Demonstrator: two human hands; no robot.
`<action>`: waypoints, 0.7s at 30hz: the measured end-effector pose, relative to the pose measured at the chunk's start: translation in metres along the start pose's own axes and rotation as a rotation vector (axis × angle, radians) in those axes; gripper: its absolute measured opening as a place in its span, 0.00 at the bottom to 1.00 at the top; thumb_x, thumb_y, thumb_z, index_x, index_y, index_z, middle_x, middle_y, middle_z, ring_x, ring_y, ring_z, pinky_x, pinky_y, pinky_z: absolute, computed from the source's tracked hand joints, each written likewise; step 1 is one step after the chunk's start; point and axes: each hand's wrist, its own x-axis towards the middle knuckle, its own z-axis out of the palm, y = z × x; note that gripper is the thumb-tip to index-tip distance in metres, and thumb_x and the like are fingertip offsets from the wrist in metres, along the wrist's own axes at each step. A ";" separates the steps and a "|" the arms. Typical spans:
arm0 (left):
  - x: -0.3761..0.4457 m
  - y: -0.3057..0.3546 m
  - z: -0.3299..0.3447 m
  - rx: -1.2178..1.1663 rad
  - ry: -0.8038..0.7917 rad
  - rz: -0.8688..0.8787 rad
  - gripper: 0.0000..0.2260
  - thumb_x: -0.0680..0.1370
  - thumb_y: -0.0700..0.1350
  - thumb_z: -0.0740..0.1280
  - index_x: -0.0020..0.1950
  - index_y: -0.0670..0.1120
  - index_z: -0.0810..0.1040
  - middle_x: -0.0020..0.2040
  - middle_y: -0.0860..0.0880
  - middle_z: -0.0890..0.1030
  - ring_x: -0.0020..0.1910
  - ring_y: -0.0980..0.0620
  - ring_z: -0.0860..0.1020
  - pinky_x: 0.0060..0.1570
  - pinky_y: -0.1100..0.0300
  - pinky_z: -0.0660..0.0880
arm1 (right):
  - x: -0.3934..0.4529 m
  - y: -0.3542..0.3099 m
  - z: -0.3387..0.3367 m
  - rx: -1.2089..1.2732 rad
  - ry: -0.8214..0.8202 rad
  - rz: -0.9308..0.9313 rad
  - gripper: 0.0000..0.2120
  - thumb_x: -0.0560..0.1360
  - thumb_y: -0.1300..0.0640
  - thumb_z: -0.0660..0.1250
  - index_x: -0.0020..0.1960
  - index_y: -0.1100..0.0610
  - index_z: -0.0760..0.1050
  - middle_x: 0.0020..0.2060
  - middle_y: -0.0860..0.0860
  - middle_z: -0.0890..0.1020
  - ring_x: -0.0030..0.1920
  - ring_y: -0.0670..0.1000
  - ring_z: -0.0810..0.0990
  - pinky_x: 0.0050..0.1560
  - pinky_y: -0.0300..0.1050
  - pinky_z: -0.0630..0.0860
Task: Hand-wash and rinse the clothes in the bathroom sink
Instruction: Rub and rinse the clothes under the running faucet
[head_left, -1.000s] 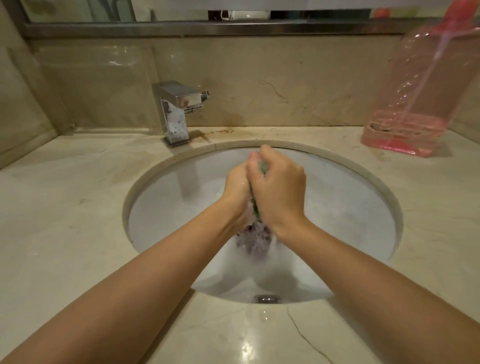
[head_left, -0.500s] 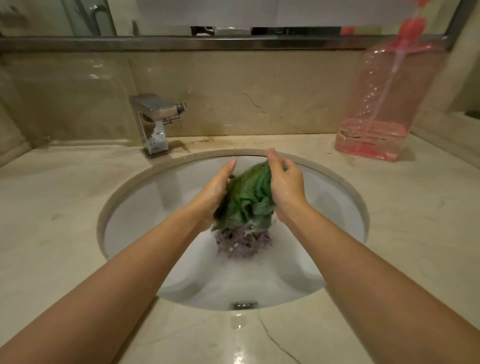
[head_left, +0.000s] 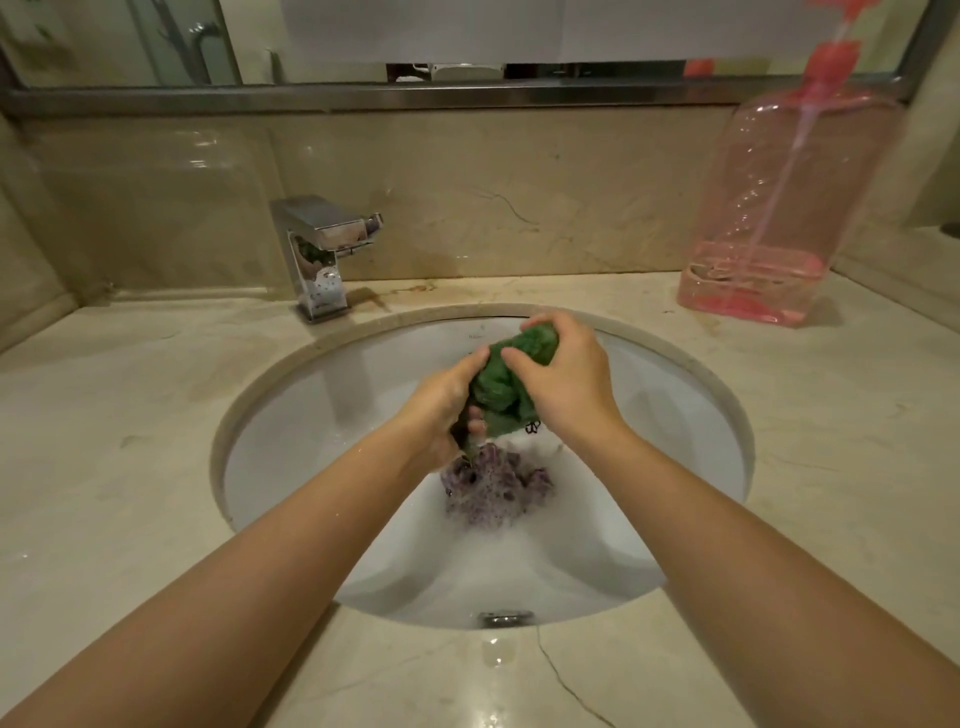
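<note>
1. We are standing at the sink (head_left: 332, 395), which is holding soapy water.
2. We are squeezing the green cloth (head_left: 506, 382) above it, slanting up to the right.
3. Our right hand (head_left: 566, 387) is gripping its top; our left hand (head_left: 441, 410) is gripping its bottom, nearer the purple cloth (head_left: 493, 491).

A beige marble desk (head_left: 130, 441) carries an oval sink (head_left: 322, 415) sunk into it; a chrome tap (head_left: 319, 260) stands behind the basin's left; a pink pump bottle (head_left: 779, 208) stands far right.
</note>
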 end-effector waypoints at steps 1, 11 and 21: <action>0.000 0.001 -0.002 -0.025 0.027 0.028 0.16 0.81 0.55 0.63 0.41 0.44 0.73 0.24 0.51 0.68 0.19 0.57 0.63 0.18 0.67 0.59 | 0.000 -0.001 0.000 -0.065 -0.016 0.004 0.12 0.75 0.50 0.70 0.53 0.55 0.74 0.51 0.51 0.71 0.48 0.48 0.72 0.47 0.39 0.67; 0.000 0.008 -0.009 -0.045 0.092 0.122 0.18 0.80 0.57 0.62 0.46 0.43 0.77 0.25 0.50 0.74 0.19 0.57 0.69 0.19 0.66 0.69 | -0.003 0.001 0.001 0.531 -0.460 0.341 0.13 0.74 0.55 0.72 0.56 0.57 0.75 0.46 0.58 0.83 0.41 0.55 0.84 0.42 0.49 0.82; -0.005 0.005 0.001 0.235 0.215 0.384 0.12 0.80 0.52 0.65 0.46 0.44 0.70 0.36 0.47 0.75 0.24 0.56 0.67 0.18 0.69 0.61 | 0.001 0.001 0.003 0.497 -0.037 0.492 0.09 0.77 0.49 0.68 0.45 0.55 0.77 0.43 0.54 0.83 0.46 0.56 0.82 0.48 0.52 0.81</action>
